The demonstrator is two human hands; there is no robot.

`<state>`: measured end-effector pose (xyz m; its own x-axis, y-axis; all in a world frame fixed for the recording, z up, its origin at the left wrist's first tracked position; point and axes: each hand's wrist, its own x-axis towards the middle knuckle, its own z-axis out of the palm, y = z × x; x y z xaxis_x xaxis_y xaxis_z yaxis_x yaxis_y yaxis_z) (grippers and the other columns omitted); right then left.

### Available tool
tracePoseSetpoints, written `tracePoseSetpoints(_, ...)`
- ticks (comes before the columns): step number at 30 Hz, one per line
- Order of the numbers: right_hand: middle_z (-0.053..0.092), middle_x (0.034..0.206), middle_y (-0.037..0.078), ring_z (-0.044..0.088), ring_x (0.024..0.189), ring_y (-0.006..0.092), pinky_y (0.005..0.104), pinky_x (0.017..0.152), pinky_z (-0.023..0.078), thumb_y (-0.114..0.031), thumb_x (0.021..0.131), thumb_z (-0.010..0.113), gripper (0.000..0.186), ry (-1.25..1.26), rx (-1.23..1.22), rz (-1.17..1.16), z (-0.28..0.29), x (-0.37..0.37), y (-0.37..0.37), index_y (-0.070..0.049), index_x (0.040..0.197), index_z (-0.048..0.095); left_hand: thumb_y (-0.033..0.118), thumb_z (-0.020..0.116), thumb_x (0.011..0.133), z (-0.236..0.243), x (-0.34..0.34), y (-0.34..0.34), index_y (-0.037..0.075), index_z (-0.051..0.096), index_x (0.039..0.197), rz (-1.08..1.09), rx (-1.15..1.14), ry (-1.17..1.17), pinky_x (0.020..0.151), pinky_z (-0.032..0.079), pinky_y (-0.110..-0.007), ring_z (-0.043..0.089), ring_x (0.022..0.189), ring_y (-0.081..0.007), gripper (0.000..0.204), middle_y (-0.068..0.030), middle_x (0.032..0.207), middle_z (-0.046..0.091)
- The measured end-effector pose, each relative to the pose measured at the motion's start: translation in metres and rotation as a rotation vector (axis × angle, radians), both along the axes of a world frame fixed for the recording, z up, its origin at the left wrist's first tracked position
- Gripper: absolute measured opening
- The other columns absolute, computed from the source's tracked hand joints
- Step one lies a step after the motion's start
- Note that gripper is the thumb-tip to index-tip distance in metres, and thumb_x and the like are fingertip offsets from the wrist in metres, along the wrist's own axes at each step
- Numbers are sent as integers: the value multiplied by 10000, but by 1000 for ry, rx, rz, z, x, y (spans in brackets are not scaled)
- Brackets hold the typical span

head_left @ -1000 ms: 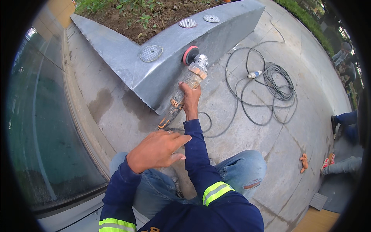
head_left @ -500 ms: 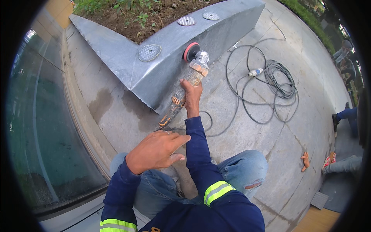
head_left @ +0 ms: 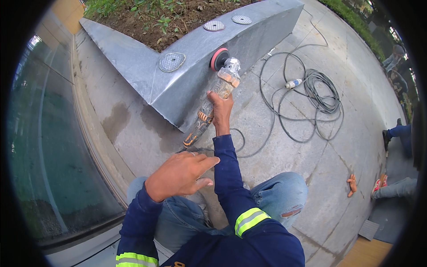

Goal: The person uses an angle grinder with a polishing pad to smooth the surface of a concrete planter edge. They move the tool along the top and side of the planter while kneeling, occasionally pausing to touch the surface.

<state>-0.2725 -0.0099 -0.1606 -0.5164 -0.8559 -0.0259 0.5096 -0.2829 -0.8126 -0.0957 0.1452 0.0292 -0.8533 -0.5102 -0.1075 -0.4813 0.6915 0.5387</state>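
Note:
In my right hand is an angle polisher, its grey-and-orange body caked with dust, gripped round the middle. Its round pad, black with a red rim, rests against the side face of a grey stone planter edge. My left hand hovers just below the tool's rear end, index finger stretched out and thumb apart, with nothing visible in it. That index finger overlaps my right sleeve in the view; whether it touches cannot be told. Three round perforated polishing pads lie along the planter's top.
A coiled grey cable with a blue-and-white connector lies on the paving to the right. Glass panels run along the left. Soil and plants fill the planter. Another person's red shoes show at far right, beside a hand-shaped thing.
Almost nothing differs. The view has shifted very slightly; both hands and the polisher keep their places.

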Motion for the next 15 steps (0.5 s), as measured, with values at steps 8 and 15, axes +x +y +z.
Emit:
tracePoseSetpoints(8, 664, 1086, 79, 663, 909, 180, 344, 835, 557, -71, 820, 835, 563, 7, -25, -43, 16, -20, -23, 25, 1308, 572, 320, 827, 897, -5, -1, 0, 64, 639, 1422, -6, -30, 18, 898, 546, -477, 708, 978, -368, 614, -140, 1107, 737)
tracePoseSetpoints(15, 670, 1066, 71, 669, 893, 173, 348, 812, 566, -66, 824, 823, 525, 29, -20, -22, 4, -5, -8, 19, 1289, 594, 270, 833, 884, 3, -4, -2, 33, 634, 1391, -10, 0, 8, 874, 555, -501, 721, 1010, -384, 594, -158, 1114, 730)
